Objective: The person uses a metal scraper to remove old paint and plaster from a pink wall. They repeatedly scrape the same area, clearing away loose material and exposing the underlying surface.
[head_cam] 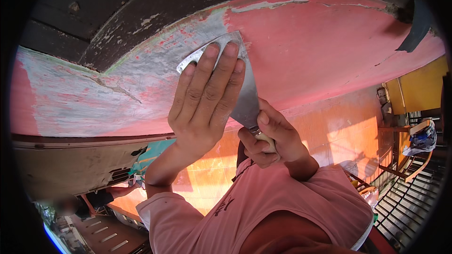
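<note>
My right hand [272,132] grips the light handle [266,141] of a broad metal putty knife, its thumb near the base of the blade. The blade [247,95] slants up and left, its wide edge against the painted wall. My left hand [208,91] rests flat on the blade, fingers extended and slightly apart, its thumb hidden. Around the blade the pink wall [310,49] gives way to a scraped grey patch [141,63] with streaks of red paint. A crack [116,86] runs through the bared surface to the left.
Dark brown wood trim [159,17] with chipped paint borders the wall above. A dark strip [416,24] hangs at the upper right. Orange tiled floor [317,130] lies below. A wooden chair [406,151] holding cloth stands right, near metal bars [406,204]. Another person [99,199] is at lower left.
</note>
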